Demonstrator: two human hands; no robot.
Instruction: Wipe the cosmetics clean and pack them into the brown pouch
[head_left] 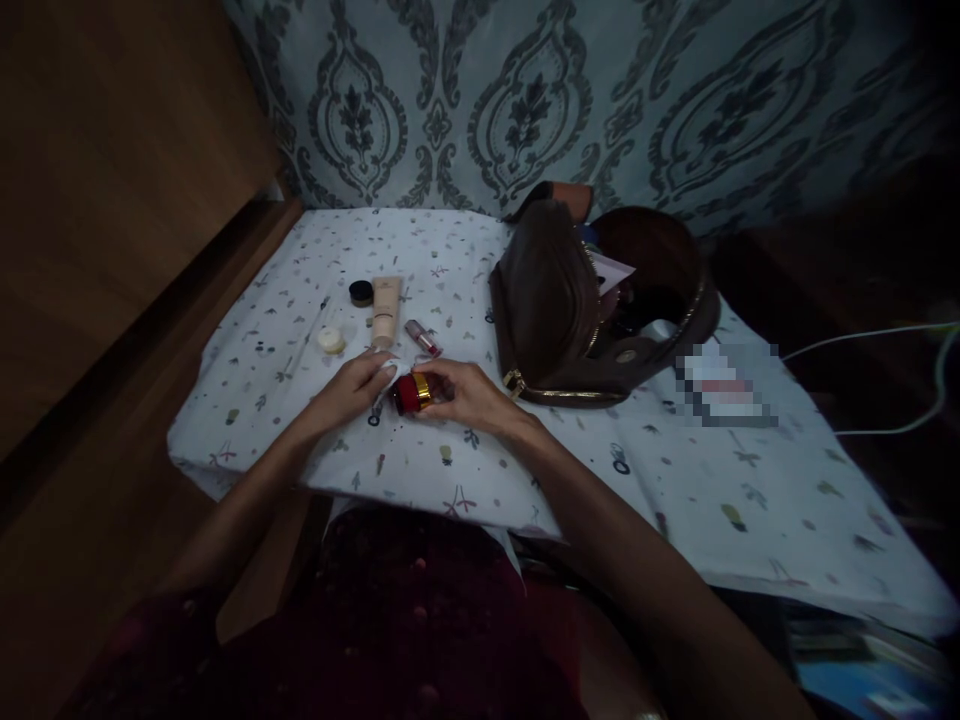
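Between my hands, over the table's front part, is a small red jar (407, 395) with a gold band, lying tilted on its side. My right hand (463, 393) grips it at the gold end, fingers closed round it. My left hand (356, 388) pinches a white wipe or tissue (394, 371) against the jar's red end. Just beyond my hands lie a beige cosmetic tube (386, 310) and a small lip gloss tube (423, 338). To the left are a black-lidded little jar (361, 293) and a small cream-coloured round jar (330, 340).
An unzipped brown leather bag (547, 290) with several items inside stands on the right of the table (457, 260). Beside it is a blurred-out object (724, 385), with a white cable (885, 335) farther right. A wooden cabinet (127, 150) flanks the left; a patterned wall is behind.
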